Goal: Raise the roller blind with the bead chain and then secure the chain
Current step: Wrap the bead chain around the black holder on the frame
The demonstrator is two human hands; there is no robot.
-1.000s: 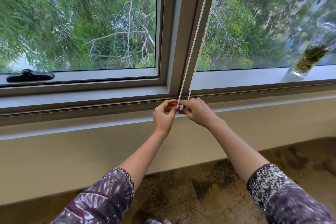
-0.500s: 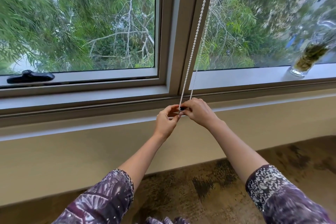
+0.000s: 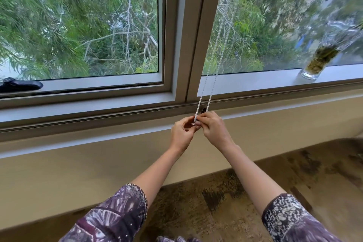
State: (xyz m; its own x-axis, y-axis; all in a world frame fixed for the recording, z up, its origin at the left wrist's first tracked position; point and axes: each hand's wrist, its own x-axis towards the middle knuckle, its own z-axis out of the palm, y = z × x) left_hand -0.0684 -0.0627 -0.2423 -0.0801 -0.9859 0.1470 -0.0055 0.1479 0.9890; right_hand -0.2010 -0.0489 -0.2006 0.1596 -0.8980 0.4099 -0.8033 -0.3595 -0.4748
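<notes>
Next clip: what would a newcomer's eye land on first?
The left hand and right hand meet at centre below the window frame, pinching the bottom of the white bead chain. A glass jar of greenish matter stands on the sill at far right; a black window handle sits far left.

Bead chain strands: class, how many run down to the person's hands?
2. The left strand is pinched between the left hand and right hand; the right strand drops behind the right hand. Their bottom loop is hidden.
</notes>
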